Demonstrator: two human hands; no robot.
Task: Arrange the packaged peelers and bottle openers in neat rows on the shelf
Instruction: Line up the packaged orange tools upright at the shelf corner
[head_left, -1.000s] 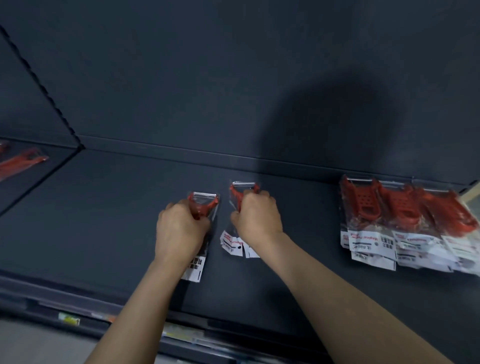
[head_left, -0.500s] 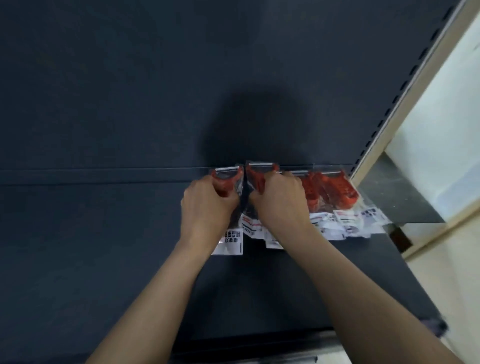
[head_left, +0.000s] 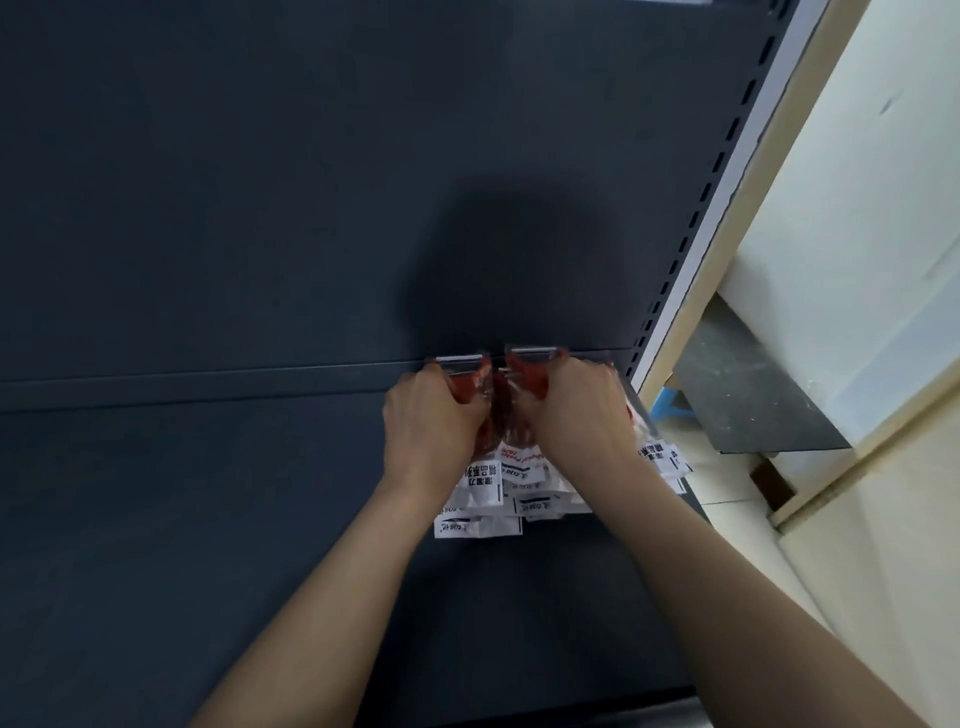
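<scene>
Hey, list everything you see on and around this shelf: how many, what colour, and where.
left peeler pack: one, red in a clear bag, at the shelf's back edge
right peeler pack: one, red in a clear bag, beside it
other packs: overlapping, count unclear, red with white labels, under the held two
shelf: one, dark grey
back panel: one, dark grey, behind
slotted upright: one, right of panel
slab: one, grey, past the shelf's right end
left hand: grips left peeler pack
right hand: grips right peeler pack
</scene>
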